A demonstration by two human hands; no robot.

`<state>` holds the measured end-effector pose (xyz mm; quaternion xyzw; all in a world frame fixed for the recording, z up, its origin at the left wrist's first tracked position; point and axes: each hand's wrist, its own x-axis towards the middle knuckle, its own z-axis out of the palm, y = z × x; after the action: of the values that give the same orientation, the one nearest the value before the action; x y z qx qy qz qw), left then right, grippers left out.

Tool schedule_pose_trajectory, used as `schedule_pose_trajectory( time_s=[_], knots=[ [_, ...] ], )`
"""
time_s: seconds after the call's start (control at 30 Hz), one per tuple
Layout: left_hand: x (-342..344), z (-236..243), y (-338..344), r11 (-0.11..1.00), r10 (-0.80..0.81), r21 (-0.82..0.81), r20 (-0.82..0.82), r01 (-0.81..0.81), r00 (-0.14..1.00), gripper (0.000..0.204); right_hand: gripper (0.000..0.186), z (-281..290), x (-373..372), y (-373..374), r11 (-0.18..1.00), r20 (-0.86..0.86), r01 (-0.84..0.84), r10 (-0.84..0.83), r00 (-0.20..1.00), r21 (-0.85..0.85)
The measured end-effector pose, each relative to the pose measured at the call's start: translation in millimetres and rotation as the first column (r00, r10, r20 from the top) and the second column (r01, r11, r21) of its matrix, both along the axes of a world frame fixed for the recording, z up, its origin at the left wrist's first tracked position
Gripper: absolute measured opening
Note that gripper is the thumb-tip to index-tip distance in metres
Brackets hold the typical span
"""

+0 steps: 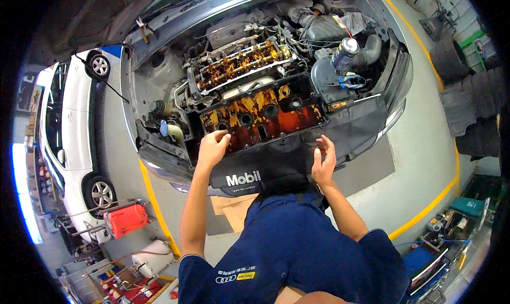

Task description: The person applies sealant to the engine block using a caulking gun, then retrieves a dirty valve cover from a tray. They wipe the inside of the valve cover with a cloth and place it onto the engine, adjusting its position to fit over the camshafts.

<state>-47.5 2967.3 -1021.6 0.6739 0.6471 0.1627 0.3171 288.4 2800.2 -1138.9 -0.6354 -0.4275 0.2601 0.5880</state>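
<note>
- Head view, left hand: the left hand [213,149] is hovering or resting at the near left edge of the engine cover [258,129], back of the hand upward; its thumb and index finger are lying close to each other, but whether they are pinching the edge cannot be told.
- Head view, right hand: the right hand [324,163] is standing empty, fingers loosely curled and thumb apart, near the cover's near right corner, above the black mat [289,165].
- Engine cover: it is lying directly beyond and between both hands, oil-stained inner face upward, its round openings showing in a row.
- Cylinder head: beyond the cover, the exposed cylinder head [239,67] is showing amber, oil-coated parts.
- Beyond the right hand: an orange-handled screwdriver [339,106] is lying nearest; farther out, a blue-handled tool [351,82] is resting beside an upright spray can [345,53].
- Left of the left hand: a blue reservoir cap [164,127] is sitting near; well apart, a white car [79,118] is standing.
- Far beyond the left hand: pliers [143,32] are lying at the bay's edge.
</note>
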Motion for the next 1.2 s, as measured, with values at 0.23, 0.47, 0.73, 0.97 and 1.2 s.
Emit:
schedule_pose_trajectory(
  time_s=[0.23, 0.47, 0.73, 0.97, 1.2],
  knots=[
    [98, 28, 19, 0.929, -0.071, 0.329, -0.295, 0.171, 0.953, 0.018, 0.045, -18, 32, 0, 0.999, -0.04, 0.009, -0.01, 0.999, -0.036],
    [145, -10, 79, 0.813, -0.103, 0.408, -0.601, 0.415, 0.792, 0.015, 0.048, -14, 69, -6, 0.998, -0.1, -0.031, 0.026, 0.995, -0.047],
    [162, -23, 96, 0.783, -0.12, 0.273, -0.816, 0.559, 0.566, 0.018, 0.046, -22, 103, -16, 0.997, -0.16, -0.023, 0.011, 0.987, -0.076],
    [163, -18, 83, 0.769, -0.073, 0.373, -0.755, 0.52, 0.651, 0.02, 0.046, -24, 119, -12, 0.999, -0.18, 0.004, -0.011, 0.984, -0.042],
    [130, 25, 26, 0.839, 0.099, 0.484, -0.585, 0.249, 0.805, 0.019, 0.046, -29, 128, -9, 0.996, -0.212, -0.049, 0.034, 0.977, -0.068]
  ],
)
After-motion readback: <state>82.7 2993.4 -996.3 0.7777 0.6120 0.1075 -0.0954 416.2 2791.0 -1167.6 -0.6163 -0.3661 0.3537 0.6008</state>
